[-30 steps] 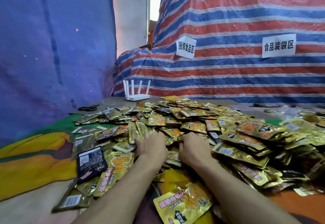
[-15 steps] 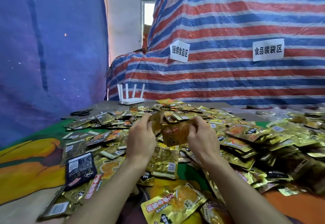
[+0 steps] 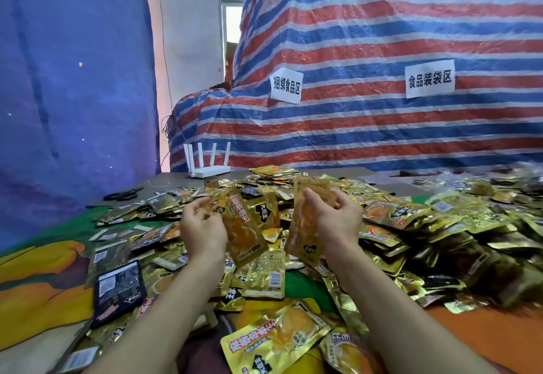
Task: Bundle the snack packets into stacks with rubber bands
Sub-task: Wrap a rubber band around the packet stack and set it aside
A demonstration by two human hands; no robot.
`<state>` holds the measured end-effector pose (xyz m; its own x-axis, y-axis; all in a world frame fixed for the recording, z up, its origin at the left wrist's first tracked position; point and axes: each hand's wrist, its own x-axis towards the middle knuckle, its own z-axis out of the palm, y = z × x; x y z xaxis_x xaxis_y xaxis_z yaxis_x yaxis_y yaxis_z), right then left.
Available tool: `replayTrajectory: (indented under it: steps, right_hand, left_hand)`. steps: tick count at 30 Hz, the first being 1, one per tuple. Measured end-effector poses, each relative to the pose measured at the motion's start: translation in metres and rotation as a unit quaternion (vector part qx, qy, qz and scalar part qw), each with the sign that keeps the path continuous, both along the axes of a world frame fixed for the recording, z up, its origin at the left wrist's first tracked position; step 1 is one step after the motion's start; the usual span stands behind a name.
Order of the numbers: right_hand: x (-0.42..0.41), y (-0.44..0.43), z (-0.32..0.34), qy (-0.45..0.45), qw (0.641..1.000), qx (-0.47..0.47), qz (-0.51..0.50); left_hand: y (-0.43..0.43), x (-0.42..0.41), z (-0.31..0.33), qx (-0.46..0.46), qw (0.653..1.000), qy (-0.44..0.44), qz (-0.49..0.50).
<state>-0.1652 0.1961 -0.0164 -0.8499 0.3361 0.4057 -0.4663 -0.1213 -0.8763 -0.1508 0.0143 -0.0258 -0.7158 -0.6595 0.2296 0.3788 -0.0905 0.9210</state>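
The left hand (image 3: 202, 231) is raised above the heap. Its fingers (image 3: 197, 210) are curled inward and the thumb presses a small fan of gold packets (image 3: 245, 228) against them. I see at least two packets there, but I cannot tell the exact number. The right hand (image 3: 338, 220) is at the same height. Its fingers (image 3: 345, 197) are bent around the upper part of another gold packet (image 3: 304, 235), which stands nearly upright with the thumb on its near face. The two handfuls are close together, with a narrow gap between them.

Directly below the hands a small green patch of the cloth (image 3: 302, 285) is uncovered. The heap of snack packets (image 3: 411, 226) covers most of the worktop (image 3: 176, 179). It is thickest toward the right side and thinner toward the left edge, where the yellow and orange print of the cloth lies open. At the far left corner the grey surface is bare. A white router (image 3: 205, 165) stands there, and black scissors (image 3: 120, 195) lie just beside the border of the heap.

The packets are shiny gold foil with red letters, a picture of orange-yellow food and a black label. Some lie back side up and show a white barcode. One dark packet (image 3: 119, 288) lies toward the near left corner.
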Motion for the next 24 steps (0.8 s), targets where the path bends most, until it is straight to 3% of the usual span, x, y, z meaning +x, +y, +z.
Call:
replayTrajectory:
  steps: [3,6,11,16,20,24]
  right_hand:
    - [-0.002,0.003,-0.001,-0.007,0.999,-0.045,0.003]
    - [-0.002,0.001,0.001,-0.064,0.997,-0.032,0.014]
    - [0.001,-0.005,0.002,-0.131,0.975,-0.037,0.175]
    - [0.002,-0.008,0.0,-0.141,0.954,0.005,0.265]
    - [0.001,-0.005,-0.002,-0.098,0.968,0.026,0.231]
    - [0.0,-0.003,-0.006,-0.039,0.978,0.113,0.173]
  left_hand:
    - [-0.002,-0.004,-0.001,0.068,0.997,-0.005,-0.03]
    - [-0.003,-0.006,-0.001,0.144,0.987,0.007,-0.072]
    - [-0.001,-0.004,0.004,0.219,0.963,0.034,-0.152]
    - [0.016,0.005,0.002,0.139,0.963,0.021,-0.231]
    - [0.018,0.008,-0.001,-0.05,0.973,-0.005,-0.225]
    - [0.022,0.011,-0.008,-0.214,0.941,-0.035,-0.259]
